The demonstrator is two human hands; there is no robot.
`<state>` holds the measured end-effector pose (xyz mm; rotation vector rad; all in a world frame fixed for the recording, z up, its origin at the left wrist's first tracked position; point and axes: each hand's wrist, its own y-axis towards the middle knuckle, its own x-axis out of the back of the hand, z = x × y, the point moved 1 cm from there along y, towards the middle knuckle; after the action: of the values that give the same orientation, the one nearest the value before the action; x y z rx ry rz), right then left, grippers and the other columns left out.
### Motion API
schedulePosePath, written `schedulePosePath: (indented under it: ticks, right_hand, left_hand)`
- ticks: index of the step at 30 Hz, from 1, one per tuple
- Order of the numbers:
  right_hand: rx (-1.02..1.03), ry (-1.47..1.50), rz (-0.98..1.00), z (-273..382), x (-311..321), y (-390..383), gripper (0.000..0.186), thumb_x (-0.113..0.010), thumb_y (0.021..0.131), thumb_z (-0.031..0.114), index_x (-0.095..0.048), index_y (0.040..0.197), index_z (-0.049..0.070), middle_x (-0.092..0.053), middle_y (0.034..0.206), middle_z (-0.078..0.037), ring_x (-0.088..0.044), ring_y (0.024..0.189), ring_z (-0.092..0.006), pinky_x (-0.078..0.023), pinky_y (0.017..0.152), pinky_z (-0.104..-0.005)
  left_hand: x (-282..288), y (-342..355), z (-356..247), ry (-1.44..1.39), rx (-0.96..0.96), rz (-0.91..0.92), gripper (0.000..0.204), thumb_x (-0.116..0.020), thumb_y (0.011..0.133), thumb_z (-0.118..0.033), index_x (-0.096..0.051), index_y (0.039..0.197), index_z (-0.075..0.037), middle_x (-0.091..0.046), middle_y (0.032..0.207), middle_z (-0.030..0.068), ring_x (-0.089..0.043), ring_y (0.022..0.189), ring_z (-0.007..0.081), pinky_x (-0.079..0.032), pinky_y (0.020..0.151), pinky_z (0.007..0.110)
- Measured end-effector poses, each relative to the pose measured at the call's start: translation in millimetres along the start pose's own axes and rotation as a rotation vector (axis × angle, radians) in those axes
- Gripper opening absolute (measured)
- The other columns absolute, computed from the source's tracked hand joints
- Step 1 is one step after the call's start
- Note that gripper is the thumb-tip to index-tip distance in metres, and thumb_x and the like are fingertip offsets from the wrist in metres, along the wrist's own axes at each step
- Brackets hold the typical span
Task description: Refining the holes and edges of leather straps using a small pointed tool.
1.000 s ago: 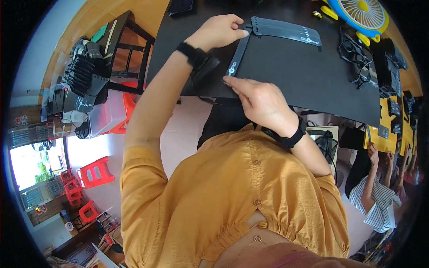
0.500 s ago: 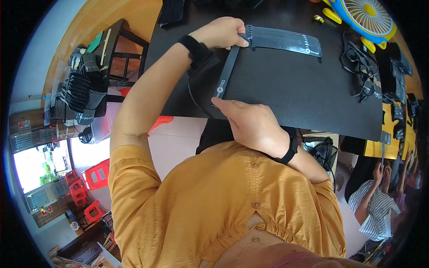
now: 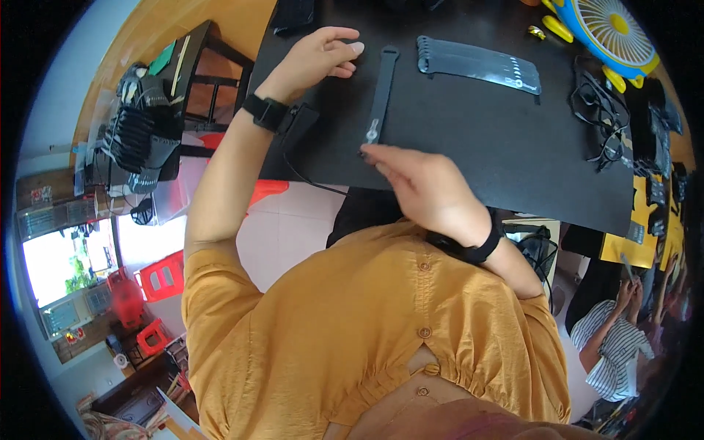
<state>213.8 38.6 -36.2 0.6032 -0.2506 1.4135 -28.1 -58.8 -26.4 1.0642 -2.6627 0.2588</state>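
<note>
A single black hook-and-loop strap with a light printed mark stretches across the dark table, its buckle end pointing away from me. My right hand pinches the near end of it between thumb and fingers. To the left of the strap's far end, my left hand hangs open over the table, fingers apart and holding nothing. Right of the single strap lies a flat, overlapping stack of similar straps, their buckle ends toward the left.
A blue and yellow fan stands at the far right of the dark table. Near it lie tangled black straps and a small gold-wrapped item. A dark bundle sits at the far left. Another person handles something at right.
My left hand has let go of the strap's far end and moved left, opening. The right hand still pinches the near end.
</note>
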Motion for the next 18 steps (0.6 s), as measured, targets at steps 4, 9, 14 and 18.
schedulePosePath:
  ticks: [4, 9, 14, 18]
  right_hand:
    - [-0.037, 0.216, -0.094, -8.8, -1.0, 2.2, 0.026, -0.058, 0.093, 0.007, -0.066, 0.117, 0.005, -0.071, 0.101, -0.018, -0.07, 0.092, -0.0317, -0.056, 0.078, -0.0355]
    - [-0.284, 0.406, -0.012, -2.5, 4.4, 1.1, 0.023, -0.058, 0.097, 0.011, -0.066, 0.116, 0.003, -0.073, 0.099, -0.013, -0.07, 0.089, -0.0188, -0.053, 0.079, -0.0281]
    - [-0.356, 0.532, 0.006, 2.6, 5.3, -3.0, 0.025, -0.057, 0.099, 0.014, -0.067, 0.121, 0.007, -0.073, 0.095, -0.005, -0.058, 0.06, -0.0068, -0.046, 0.055, -0.0203]
    - [-0.323, 0.646, 0.023, 8.5, 4.3, -6.3, 0.027, -0.056, 0.1, 0.014, -0.065, 0.125, 0.007, -0.071, 0.092, -0.002, -0.048, 0.053, -0.0027, -0.039, 0.047, -0.0174]
  left_hand:
    - [-3.1, -57.8, -3.3, 0.079, 0.014, -0.047, 0.026, -0.061, 0.097, -0.029, -0.063, 0.096, -0.003, -0.063, 0.075, 0.0027, -0.061, 0.067, 0.0091, -0.049, 0.061, 0.022]
    - [-46.9, -130.1, -3.8, -0.027, 0.098, -0.15, 0.028, -0.055, 0.101, -0.027, -0.062, 0.089, -0.003, -0.059, 0.067, 0.0021, -0.054, 0.054, 0.0068, -0.042, 0.048, 0.02]
    - [-60.1, -151.1, 4.8, -0.21, 0.174, -0.175, 0.035, -0.052, 0.102, -0.033, -0.062, 0.09, -0.002, -0.057, 0.066, 0.0011, -0.053, 0.052, 0.0072, -0.041, 0.045, 0.021]
    - [-62.5, -153.8, -6.5, -0.495, 0.327, -0.074, 0.034, -0.054, 0.101, -0.033, -0.062, 0.09, -0.002, -0.057, 0.068, 0.0016, -0.052, 0.049, 0.0079, -0.037, 0.041, 0.02]
